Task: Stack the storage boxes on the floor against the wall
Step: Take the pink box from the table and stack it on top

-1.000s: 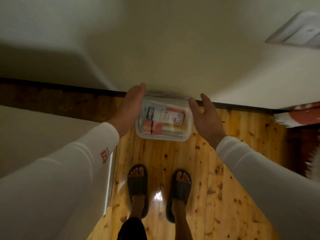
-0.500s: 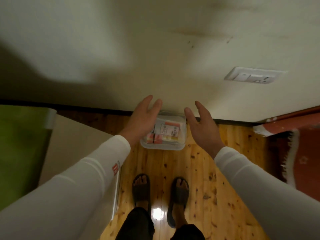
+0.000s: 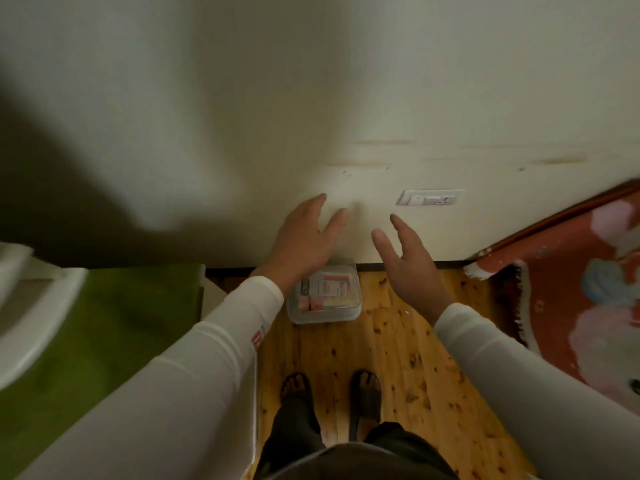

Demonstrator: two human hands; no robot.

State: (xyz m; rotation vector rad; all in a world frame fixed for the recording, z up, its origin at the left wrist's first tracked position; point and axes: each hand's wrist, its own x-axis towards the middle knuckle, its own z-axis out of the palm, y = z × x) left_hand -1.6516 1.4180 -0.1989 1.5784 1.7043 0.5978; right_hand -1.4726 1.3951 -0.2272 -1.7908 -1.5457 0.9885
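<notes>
A: Where does the storage box [image 3: 323, 295] sit now?

B: Just below the middle of the frame, flat on the wooden floor [image 3: 398, 358], its far edge right at the dark baseboard under the wall [image 3: 346, 98]. It is a clear lidded tub with red and white packets showing through.

A: And the hands?

B: Both are off it. The left hand [image 3: 304, 239] and the right hand [image 3: 410, 263] hang above it with fingers spread and palms empty, holding nothing. A second ago they flanked the box closely, about at its sides; now they are higher in the frame and lifted clear (the camera has risen too, so the box looks smaller and the wall socket [image 3: 429, 197] has slid down toward centre right).

A: What does that mean for the job?

B: The placement looks finished: this box is let go and resting against the wall. Only one box is visible here, so the stack probably needs more. Nothing else to stack shows, only a green surface [image 3: 114, 323] at lower left and a red rug [image 3: 581, 292] at right.
</notes>
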